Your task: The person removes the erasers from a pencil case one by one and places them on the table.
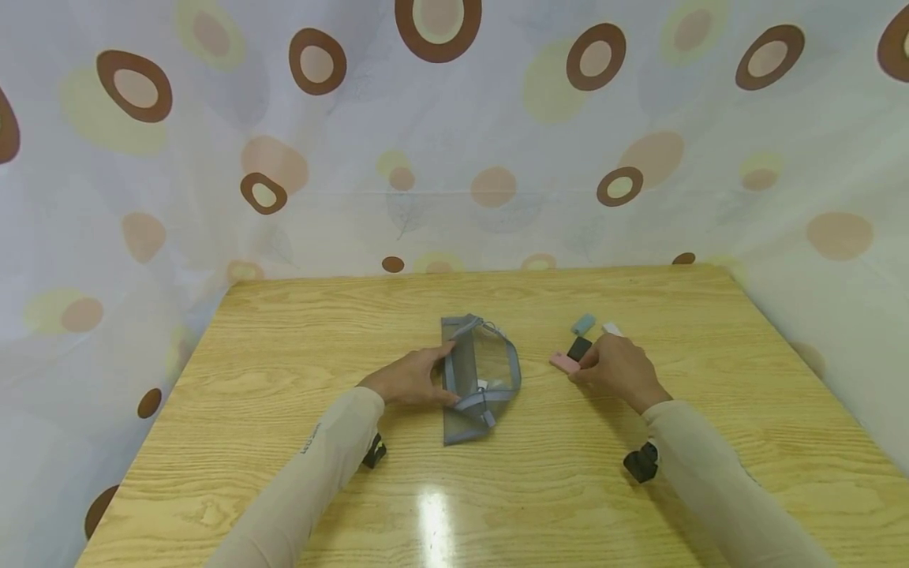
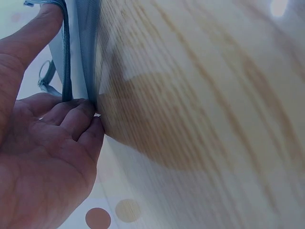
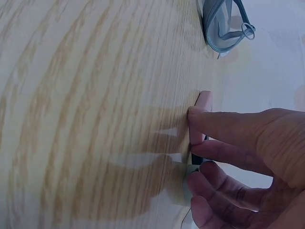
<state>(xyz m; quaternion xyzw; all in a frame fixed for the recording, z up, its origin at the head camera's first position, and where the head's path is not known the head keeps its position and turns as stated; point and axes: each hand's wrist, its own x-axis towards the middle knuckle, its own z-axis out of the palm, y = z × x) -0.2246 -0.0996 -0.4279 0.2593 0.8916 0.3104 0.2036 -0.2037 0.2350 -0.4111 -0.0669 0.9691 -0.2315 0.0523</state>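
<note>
A grey-blue zippered pouch point(image 1: 463, 371) with a clear panel lies with its mouth spread on the table. My left hand point(image 1: 412, 380) grips its left side, thumb and fingers apart along the edge; in the left wrist view the fingers point(image 2: 78, 117) curl at the zipper band. A small white piece point(image 1: 483, 384) shows inside the pouch. To the right, my right hand point(image 1: 625, 369) pinches a small flat pink block point(image 3: 204, 101) between thumb and index finger, low over the wood. Beside it lie a black block point(image 1: 579, 348), a teal block point(image 1: 584, 323) and a white block point(image 1: 611, 328), partly behind the hand.
The wooden table point(image 1: 319, 323) meets a patterned curtain point(image 1: 454, 229) at its back edge, and the curtain continues along both sides. Black wrist mounts point(image 1: 641, 463) hang beneath both forearms. A bright glare spot marks the table's front.
</note>
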